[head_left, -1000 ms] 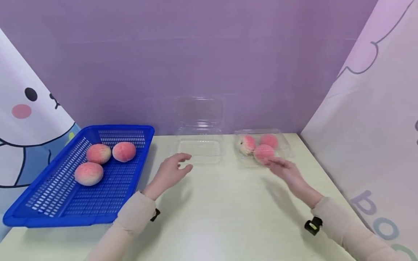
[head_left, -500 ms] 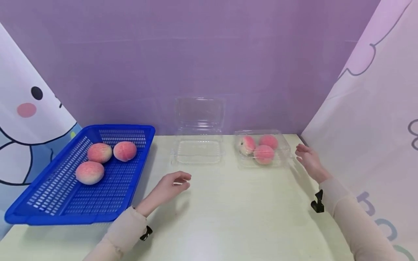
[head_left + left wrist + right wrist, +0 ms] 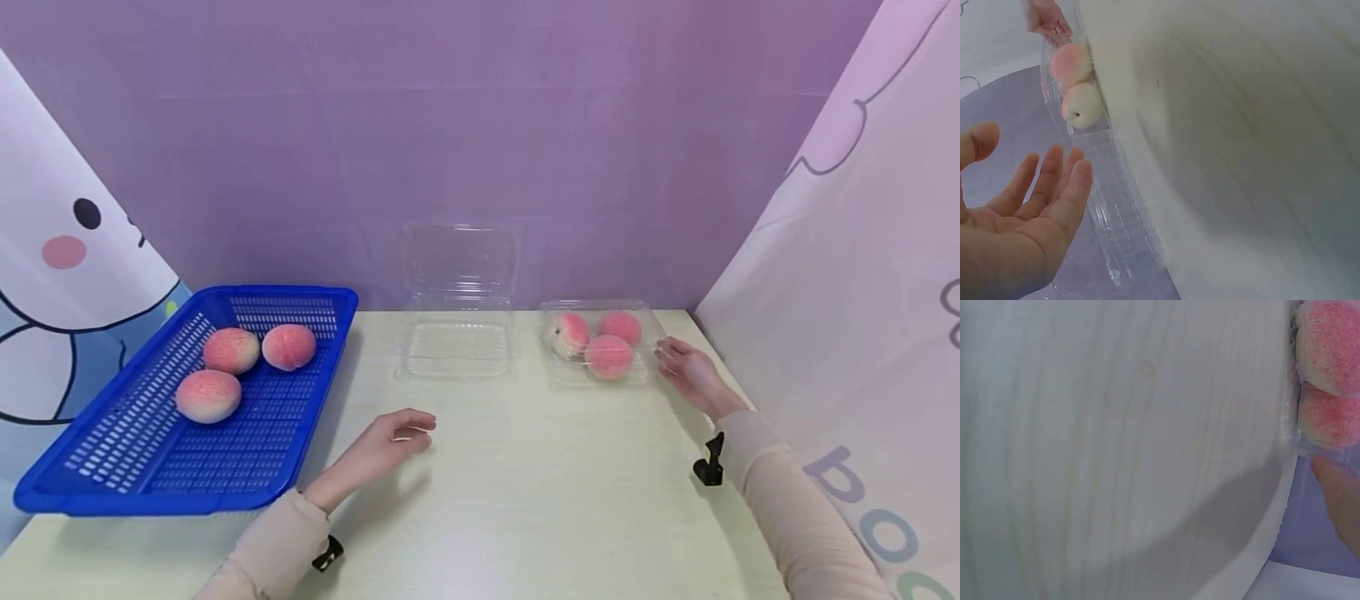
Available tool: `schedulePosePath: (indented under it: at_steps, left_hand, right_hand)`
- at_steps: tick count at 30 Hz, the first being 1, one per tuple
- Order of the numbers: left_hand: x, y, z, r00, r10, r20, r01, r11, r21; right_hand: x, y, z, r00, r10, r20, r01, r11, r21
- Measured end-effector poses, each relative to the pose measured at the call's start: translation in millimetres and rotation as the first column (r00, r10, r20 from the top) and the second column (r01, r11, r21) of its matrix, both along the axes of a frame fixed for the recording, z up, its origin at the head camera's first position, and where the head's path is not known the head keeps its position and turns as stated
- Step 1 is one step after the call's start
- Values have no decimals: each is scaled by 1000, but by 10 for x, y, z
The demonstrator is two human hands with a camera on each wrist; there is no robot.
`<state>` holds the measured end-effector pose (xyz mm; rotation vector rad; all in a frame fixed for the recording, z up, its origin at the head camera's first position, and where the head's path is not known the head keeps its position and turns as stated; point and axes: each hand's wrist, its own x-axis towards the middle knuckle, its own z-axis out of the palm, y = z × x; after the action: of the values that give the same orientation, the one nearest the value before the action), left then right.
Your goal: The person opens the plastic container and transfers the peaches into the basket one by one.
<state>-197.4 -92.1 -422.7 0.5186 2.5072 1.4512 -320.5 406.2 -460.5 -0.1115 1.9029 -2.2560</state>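
Three peaches [image 3: 208,397] are held in one blue basket [image 3: 150,502]; on the desk [image 3: 525,483], three boxed peaches [image 3: 610,357] are enclosed in one filled clear box [image 3: 647,354] beside one open clear box [image 3: 459,258]. The filled clear box's right end is touched by the right hand [image 3: 693,379], whose grip, partly hidden, cannot be judged. The left hand [image 3: 382,443] is held with grip parted.

Clear plastic box [image 3: 568,372], lid looks down, sitting flat, three fuzzy peaches inside. Left peach [image 3: 572,335] cream and pink, dark dot on its side. Back right peach [image 3: 621,327] pink. Front peach [image 3: 610,357] pink too, nearest box's front wall. Right hand [image 3: 693,375] has fingertips at box's right edge, can't tell if pinching. Second clear box [image 3: 459,346] just left of first, wide open, lid standing up at back. Left hand [image 3: 378,446] well off box's front left.
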Motion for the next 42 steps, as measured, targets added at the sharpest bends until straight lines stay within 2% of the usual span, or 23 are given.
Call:
schedulePosePath:
  at_steps: [1, 3, 5, 7, 8, 12, 15, 20, 26, 31, 34, 37, 42]
  left_hand:
    - [6, 8, -2, 1000, -5, 4, 5, 1000, 8]
    - [24, 39, -1, 1000, -16, 17, 16, 1000, 19]
    - [43, 97, 8, 999, -36, 34, 35, 999, 23]
    - [52, 183, 13, 997, -53, 51, 51, 998, 25]
    - [52, 235, 15, 996, -62, 59, 60, 998, 27]
    - [-4, 487, 6, 992, -97, 87, 93, 994, 54]
    - [-118, 745, -4, 988, -109, 111, 100, 992, 82]
    - [-353, 1233, -21, 984, -99, 149, 78, 987, 141]
    - [-612, 1688, 13, 973, -32, 228, -4, 988, 156]
    - [-744, 1854, 85, 961, 49, 274, -91, 985, 144]
    - [-833, 1913, 77, 958, 56, 281, -103, 983, 154]
    - [-968, 1981, 45, 957, 48, 284, -100, 980, 170]
    - [-1202, 2068, -7, 970, 96, 222, -142, 970, 200]
  right_hand:
    - [-62, 77, -100, 999, 29, -25, -31, 996, -84]
    - [-89, 123, -165, 999, 36, -38, -39, 995, -92]
    - [-76, 115, -160, 999, 28, -29, -30, 995, -96]
    - [-25, 50, -85, 1000, 3, -1, -3, 996, -88]
    - [48, -31, 20, 999, -31, 29, 31, 999, -11]
    - [170, -176, 211, 995, -56, 83, 55, 998, 9]
    - [219, -218, 284, 993, -65, 103, 67, 998, -15]
    - [317, -257, 319, 991, -65, 116, 70, 997, -34]
    - [416, -265, 297, 988, -83, 131, 88, 996, -28]
    - [395, -238, 296, 987, -105, 118, 101, 994, 37]
    - [378, -224, 314, 987, -111, 116, 102, 992, 79]
    - [357, -189, 325, 988, -105, 113, 93, 990, 108]
    - [307, -171, 347, 992, -80, 99, 69, 992, 109]
